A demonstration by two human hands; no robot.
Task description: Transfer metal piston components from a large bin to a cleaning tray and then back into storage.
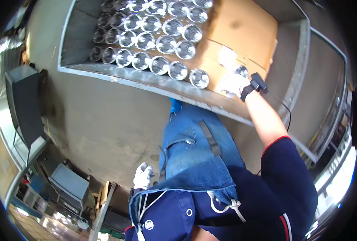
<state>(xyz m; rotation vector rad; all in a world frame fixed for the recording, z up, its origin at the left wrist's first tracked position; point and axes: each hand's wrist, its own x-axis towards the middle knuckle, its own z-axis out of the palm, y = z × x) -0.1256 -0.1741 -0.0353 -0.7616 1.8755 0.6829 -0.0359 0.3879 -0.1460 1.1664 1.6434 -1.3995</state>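
My right hand [232, 83], in a white glove and with a black strap and small device at the wrist, reaches into a grey metal bin [146, 83]. Its fingers are closed around a clear glass [241, 71], low over the cardboard; the glove hides part of it, and whether it touches the cardboard I cannot tell. Left of it stands the nearest of several rows of round clear glasses [199, 78]. My left hand [143, 176], also gloved in white, hangs beside my blue apron with its fingers curled in and nothing visible in them.
Brown cardboard [243, 24] lines the bin, and a small white piece [227, 56] lies on it. Another metal frame [327, 88] adjoins at the right. On the left stand a dark cabinet-like box [23, 102] and a grey-blue box on legs [69, 182].
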